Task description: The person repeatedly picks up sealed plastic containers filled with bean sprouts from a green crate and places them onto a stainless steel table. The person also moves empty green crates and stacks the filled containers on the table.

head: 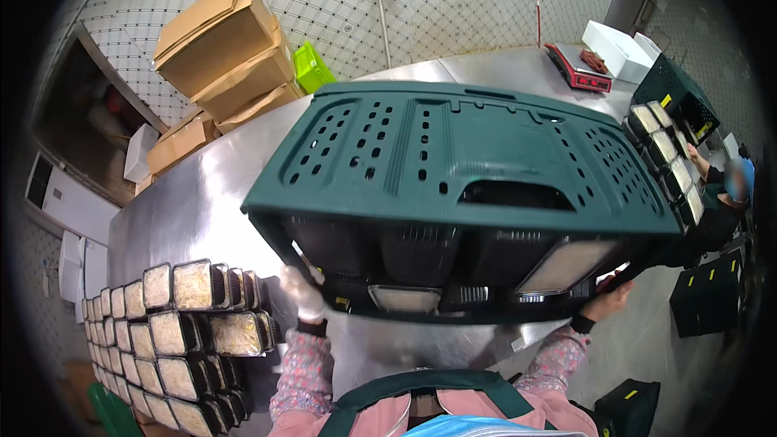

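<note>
A dark green plastic crate [485,158] is tilted over the steel table in front of me, its perforated side facing up. My left hand [303,292], in a pale glove, grips the crate's left end. At the opposite end my right hand [609,298] holds the crate. Inside it several black plastic trays lie tipped, some showing a pale filling [566,266] under clear film. The fingertips of both hands are partly hidden by the crate. Rows of similar stacked, film-covered trays [172,334] stand at the left, near my left forearm.
Cardboard boxes [224,54] and a bright green crate [311,68] stand along the wall. A red scale [576,70] and a white foam box [618,51] lie at the back right of the steel table [200,194]. At the far right, a person [722,194] reaches towards more stacked trays [671,164].
</note>
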`<state>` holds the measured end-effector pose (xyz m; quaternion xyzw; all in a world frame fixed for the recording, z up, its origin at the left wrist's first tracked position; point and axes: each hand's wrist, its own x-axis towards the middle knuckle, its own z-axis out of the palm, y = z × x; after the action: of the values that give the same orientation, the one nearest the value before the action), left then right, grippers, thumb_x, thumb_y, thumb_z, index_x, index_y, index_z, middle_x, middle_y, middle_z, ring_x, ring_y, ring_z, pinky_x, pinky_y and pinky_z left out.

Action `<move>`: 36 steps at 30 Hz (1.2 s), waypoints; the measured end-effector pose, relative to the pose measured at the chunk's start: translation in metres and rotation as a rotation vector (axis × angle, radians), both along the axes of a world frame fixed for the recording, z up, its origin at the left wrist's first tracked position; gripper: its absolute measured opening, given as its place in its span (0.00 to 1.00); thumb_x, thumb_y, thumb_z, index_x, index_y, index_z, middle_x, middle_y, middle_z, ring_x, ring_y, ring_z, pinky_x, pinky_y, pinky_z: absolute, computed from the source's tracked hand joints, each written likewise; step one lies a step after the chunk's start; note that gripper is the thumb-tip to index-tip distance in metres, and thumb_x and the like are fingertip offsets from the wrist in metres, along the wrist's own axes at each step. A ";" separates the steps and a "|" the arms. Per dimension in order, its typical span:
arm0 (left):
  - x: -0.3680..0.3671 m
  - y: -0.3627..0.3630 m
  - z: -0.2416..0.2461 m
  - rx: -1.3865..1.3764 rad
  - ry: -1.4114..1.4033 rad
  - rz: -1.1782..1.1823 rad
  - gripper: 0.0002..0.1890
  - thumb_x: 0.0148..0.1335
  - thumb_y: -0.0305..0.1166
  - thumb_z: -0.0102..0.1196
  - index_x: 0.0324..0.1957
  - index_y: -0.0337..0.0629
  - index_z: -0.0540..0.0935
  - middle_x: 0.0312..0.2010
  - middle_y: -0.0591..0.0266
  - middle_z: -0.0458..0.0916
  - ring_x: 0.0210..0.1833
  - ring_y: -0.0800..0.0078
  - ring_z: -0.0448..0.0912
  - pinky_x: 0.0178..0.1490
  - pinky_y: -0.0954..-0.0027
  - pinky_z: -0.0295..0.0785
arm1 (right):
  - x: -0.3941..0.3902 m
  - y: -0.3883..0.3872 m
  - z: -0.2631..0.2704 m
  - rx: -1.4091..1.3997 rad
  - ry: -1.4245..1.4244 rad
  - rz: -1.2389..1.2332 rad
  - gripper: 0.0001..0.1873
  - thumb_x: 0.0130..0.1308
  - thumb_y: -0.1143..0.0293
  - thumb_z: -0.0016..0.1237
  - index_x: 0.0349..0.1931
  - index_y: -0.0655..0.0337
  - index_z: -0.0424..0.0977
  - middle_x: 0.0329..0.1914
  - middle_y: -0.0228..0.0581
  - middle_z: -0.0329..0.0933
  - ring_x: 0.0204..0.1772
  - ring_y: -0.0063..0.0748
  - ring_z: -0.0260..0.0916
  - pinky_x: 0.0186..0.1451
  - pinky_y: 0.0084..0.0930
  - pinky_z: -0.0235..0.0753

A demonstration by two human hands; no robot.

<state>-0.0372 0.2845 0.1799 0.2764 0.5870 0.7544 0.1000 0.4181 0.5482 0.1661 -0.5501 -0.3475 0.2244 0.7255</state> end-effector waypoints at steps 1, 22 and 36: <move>0.000 0.007 -0.017 0.008 -0.054 0.002 0.22 0.69 0.48 0.36 0.44 0.36 0.68 0.26 0.65 0.67 0.26 0.77 0.64 0.30 0.78 0.57 | 0.023 0.007 -0.041 0.005 0.052 0.095 0.29 0.67 0.44 0.34 0.40 0.67 0.70 0.27 0.34 0.71 0.26 0.22 0.66 0.27 0.17 0.66; -0.072 0.153 -0.084 -0.136 -0.353 -0.513 0.43 0.58 0.70 0.22 0.69 0.56 0.46 0.71 0.56 0.39 0.73 0.55 0.35 0.69 0.46 0.26 | -0.099 0.085 -0.110 0.245 -0.341 0.235 0.29 0.66 0.55 0.37 0.65 0.57 0.55 0.75 0.46 0.22 0.76 0.42 0.23 0.72 0.38 0.34; -0.012 0.060 -0.097 -0.347 -0.149 -0.031 0.24 0.68 0.42 0.39 0.59 0.35 0.66 0.61 0.56 0.64 0.65 0.67 0.59 0.67 0.68 0.49 | -0.080 0.027 -0.132 0.196 -0.452 0.378 0.21 0.57 0.66 0.51 0.52 0.60 0.72 0.73 0.53 0.35 0.75 0.47 0.28 0.72 0.38 0.35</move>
<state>-0.0490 0.3441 0.0826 0.2074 0.6949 0.6586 0.2010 0.3381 0.5754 0.0339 -0.4390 -0.6162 0.1929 0.6247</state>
